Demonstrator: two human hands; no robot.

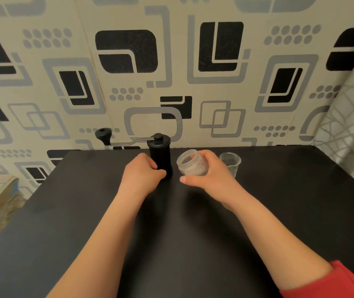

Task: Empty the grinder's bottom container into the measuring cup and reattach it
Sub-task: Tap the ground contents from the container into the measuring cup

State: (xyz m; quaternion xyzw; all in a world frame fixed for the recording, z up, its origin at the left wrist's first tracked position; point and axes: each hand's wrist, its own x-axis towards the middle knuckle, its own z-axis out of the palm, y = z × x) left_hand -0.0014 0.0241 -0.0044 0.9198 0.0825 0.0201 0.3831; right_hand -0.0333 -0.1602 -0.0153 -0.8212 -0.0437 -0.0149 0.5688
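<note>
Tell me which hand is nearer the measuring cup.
Right. The right hand holds the bottom container right beside the measuring cup, on the cup's left. The left hand is farther left, gripping the grinder.

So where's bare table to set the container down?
Bare table lies left of the left hand, right of the measuring cup out to the edge, and across the near half around the forearms. Crowded: the far middle, where grinder, container in the right hand and cup cluster.
</note>
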